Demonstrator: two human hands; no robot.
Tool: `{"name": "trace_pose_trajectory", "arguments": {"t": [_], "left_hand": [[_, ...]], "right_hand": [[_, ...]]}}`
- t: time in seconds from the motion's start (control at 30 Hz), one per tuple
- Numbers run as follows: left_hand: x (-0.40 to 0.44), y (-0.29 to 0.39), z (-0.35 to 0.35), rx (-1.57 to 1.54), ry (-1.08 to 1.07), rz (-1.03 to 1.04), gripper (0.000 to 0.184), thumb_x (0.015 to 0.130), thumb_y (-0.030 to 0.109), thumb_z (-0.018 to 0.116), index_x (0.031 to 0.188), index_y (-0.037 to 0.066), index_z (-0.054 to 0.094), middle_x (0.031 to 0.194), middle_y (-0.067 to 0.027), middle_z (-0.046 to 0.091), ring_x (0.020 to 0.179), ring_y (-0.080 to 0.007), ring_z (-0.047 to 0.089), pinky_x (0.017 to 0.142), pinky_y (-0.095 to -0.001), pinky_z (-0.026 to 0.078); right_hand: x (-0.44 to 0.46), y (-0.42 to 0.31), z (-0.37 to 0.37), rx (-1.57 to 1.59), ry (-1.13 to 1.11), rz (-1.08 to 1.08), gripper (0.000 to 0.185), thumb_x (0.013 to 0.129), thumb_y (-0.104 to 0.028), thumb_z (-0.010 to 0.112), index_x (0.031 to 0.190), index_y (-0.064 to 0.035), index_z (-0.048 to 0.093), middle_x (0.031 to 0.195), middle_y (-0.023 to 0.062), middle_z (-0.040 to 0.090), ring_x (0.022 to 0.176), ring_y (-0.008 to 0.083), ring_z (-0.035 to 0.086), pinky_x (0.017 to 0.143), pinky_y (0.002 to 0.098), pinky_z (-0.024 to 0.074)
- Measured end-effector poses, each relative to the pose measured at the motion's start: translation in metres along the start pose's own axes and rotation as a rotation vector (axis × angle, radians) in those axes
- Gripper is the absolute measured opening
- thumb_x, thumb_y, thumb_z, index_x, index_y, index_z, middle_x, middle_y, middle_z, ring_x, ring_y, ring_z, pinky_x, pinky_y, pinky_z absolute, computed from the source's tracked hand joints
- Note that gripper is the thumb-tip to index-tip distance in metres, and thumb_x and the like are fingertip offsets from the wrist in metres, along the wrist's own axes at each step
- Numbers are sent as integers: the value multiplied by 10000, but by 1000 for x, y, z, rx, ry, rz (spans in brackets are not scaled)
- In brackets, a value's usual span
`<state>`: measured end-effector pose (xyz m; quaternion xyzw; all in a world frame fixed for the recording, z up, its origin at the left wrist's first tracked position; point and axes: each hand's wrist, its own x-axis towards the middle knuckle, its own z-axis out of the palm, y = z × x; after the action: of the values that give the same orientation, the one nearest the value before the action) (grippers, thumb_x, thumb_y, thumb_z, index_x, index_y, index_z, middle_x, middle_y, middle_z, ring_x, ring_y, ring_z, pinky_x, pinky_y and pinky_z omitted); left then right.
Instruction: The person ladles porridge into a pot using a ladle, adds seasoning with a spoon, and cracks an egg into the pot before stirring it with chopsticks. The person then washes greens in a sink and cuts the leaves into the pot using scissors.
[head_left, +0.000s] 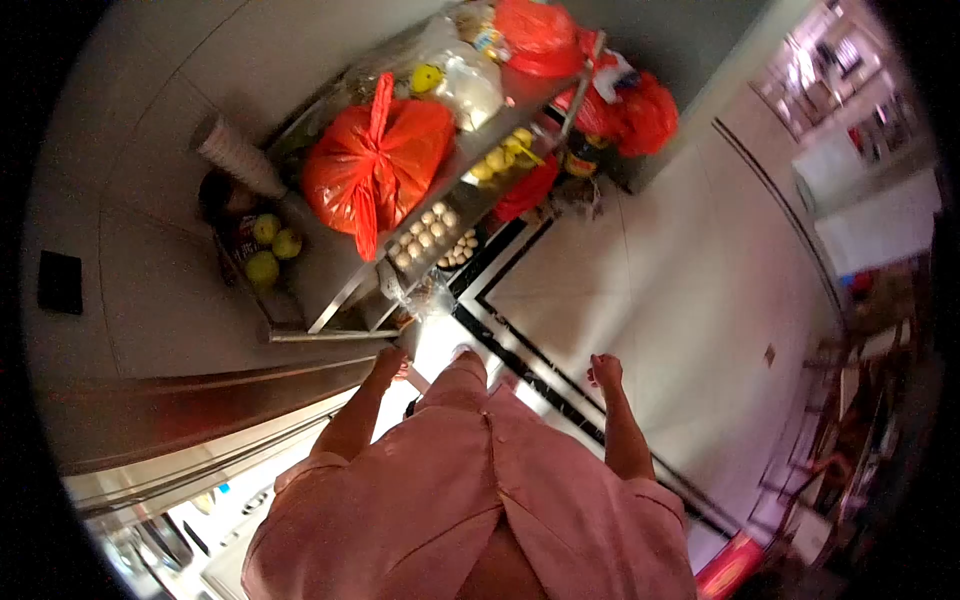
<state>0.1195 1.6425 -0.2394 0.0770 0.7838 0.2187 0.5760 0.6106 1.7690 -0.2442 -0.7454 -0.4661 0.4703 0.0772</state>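
Hanging hands (393,366) (605,371), pale tiled floor (700,260), laden shelf (322,278)

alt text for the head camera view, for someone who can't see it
A person in a pink shirt looks down, left hand and right hand low at either side, apparently empty. Ahead stands a metal shelf with a knotted red bag on top and eggs below, beside a pale tiled floor.

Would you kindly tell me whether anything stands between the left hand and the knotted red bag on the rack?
The metal rack's near end lies between the left hand and the red bag; nothing visible covers the bag from above.
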Motion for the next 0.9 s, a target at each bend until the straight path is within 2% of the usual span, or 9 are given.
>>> {"name": "trace_pose_trajectory", "arguments": {"t": [0.17, 0.23, 0.33, 0.43, 0.53, 0.67, 0.73, 0.8, 0.9], "left_hand": [[77, 0, -1, -453, -396, -65, 341, 862, 369, 514, 709, 65, 501, 593, -51, 501, 462, -189, 494, 464, -373, 448], [141, 9, 12, -549, -367, 304, 309, 865, 336, 516, 715, 66, 512, 596, -67, 516, 455, -202, 518, 422, -374, 458], [63, 118, 37, -66, -2, -54, 285, 845, 326, 540, 891, 44, 539, 705, -91, 581, 556, -190, 572, 446, -331, 488], [92, 150, 42, -452, -213, 85, 327, 854, 353, 557, 970, 49, 527, 751, -83, 593, 572, -178, 583, 472, -312, 496], [37, 207, 57, -455, -102, 262, 376, 867, 365, 554, 1045, 35, 524, 824, -106, 604, 617, -184, 599, 520, -309, 511], [61, 110, 95, -576, -53, 729, 349, 871, 359, 540, 1001, 35, 551, 826, -124, 640, 637, -217, 622, 538, -339, 515], [53, 92, 126, -205, 33, 238, 306, 881, 324, 509, 964, 37, 572, 786, -133, 655, 609, -244, 630, 532, -360, 517], [-34, 115, 168, -506, -125, -203, 263, 884, 269, 475, 946, 37, 582, 731, -136, 653, 573, -258, 628, 523, -369, 518], [-97, 114, 249, -459, -214, -209, 217, 853, 180, 468, 922, 32, 612, 766, -143, 652, 647, -248, 645, 549, -361, 534]], "right_hand": [[74, -92, -25, -24, -49, 28, 253, 864, -258, 542, 819, -13, 585, 597, 96, 596, 452, 165, 564, 394, 322, 483], [143, -81, -6, -292, -134, 74, 265, 858, -280, 564, 809, -21, 591, 593, 86, 603, 442, 166, 566, 388, 304, 479], [128, -153, -20, -31, -84, -154, 281, 831, -295, 588, 817, -14, 595, 589, 82, 606, 454, 158, 577, 398, 303, 482], [209, -153, -13, -378, -65, -522, 261, 825, -275, 587, 840, -15, 592, 615, 90, 617, 470, 151, 585, 400, 299, 484], [224, -220, -35, -192, -321, -312, 262, 830, -288, 574, 843, -27, 590, 627, 96, 622, 473, 155, 587, 409, 311, 493], [327, -258, -19, -550, -650, -420, 249, 832, -312, 586, 833, -64, 587, 637, 104, 611, 506, 192, 598, 440, 358, 506], [346, -297, -3, -844, -686, -739, 236, 815, -298, 588, 815, -62, 597, 630, 113, 608, 533, 213, 603, 475, 360, 502], [353, -338, 9, -989, -639, -1043, 218, 775, -254, 599, 763, -37, 610, 647, 140, 613, 575, 261, 612, 544, 378, 499], [352, -377, 28, -909, -767, -1195, 257, 734, -280, 609, 706, -25, 626, 716, 172, 615, 710, 342, 609, 642, 421, 469]]}}
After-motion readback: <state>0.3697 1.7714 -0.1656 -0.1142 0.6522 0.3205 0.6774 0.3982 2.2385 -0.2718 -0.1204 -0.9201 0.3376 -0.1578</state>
